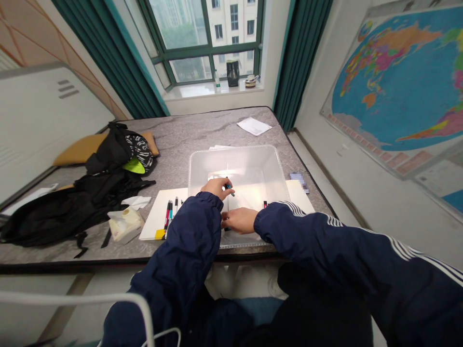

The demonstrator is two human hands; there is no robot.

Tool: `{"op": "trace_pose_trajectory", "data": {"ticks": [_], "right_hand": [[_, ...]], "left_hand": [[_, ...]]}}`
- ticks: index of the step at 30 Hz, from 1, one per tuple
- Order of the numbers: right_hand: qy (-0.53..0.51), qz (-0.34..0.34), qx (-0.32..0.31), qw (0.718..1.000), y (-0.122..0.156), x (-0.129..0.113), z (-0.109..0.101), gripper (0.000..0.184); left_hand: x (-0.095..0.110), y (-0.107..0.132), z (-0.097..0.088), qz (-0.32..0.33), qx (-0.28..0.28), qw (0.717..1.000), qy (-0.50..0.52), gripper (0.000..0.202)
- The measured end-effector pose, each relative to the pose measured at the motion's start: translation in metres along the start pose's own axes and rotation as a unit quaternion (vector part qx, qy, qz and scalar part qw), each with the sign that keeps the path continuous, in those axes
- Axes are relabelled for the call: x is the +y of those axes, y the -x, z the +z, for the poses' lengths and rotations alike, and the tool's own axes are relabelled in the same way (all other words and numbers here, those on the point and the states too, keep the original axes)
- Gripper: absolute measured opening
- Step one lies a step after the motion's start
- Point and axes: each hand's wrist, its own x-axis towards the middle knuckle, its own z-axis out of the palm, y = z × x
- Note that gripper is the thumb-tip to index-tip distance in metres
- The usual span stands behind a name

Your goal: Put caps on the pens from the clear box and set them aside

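Note:
My left hand is closed on a teal-tipped pen, held just over the near edge of a clear plastic bin on the grey mattress. My right hand rests lower, at the bin's front rim, fingers curled on a dark pen whose end barely shows beneath the hand. Several more pens lie on a white sheet to the left of my left sleeve. Both arms wear dark blue sleeves, the right with white stripes.
A black bag and dark clothes lie at the left, with a tissue pack beside them. A white paper lies at the far side. A world map hangs on the right wall. A white wire frame crosses the bottom left.

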Motion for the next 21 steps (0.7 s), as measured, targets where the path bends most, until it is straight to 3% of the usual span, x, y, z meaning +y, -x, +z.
{"op": "trace_pose_trajectory", "data": {"ticks": [7, 11, 16, 21], "right_hand": [[-0.024, 0.006, -0.030, 0.999, -0.002, 0.000, 0.004, 0.038], [-0.024, 0.003, -0.044, 0.999, -0.014, 0.002, 0.006, 0.029], [-0.012, 0.052, -0.043, 0.998, -0.035, 0.004, 0.010, 0.030], [-0.006, 0.036, -0.040, 0.999, -0.044, 0.004, 0.013, 0.028]], "left_hand": [[-0.011, -0.010, -0.009, 0.080, -0.062, 0.995, -0.015, 0.022], [-0.016, -0.013, -0.002, 0.071, -0.061, 0.995, -0.023, 0.021], [-0.026, -0.020, 0.009, 0.074, -0.048, 0.996, -0.011, 0.023], [-0.033, -0.026, 0.014, 0.074, -0.043, 0.996, 0.002, 0.023]]}}
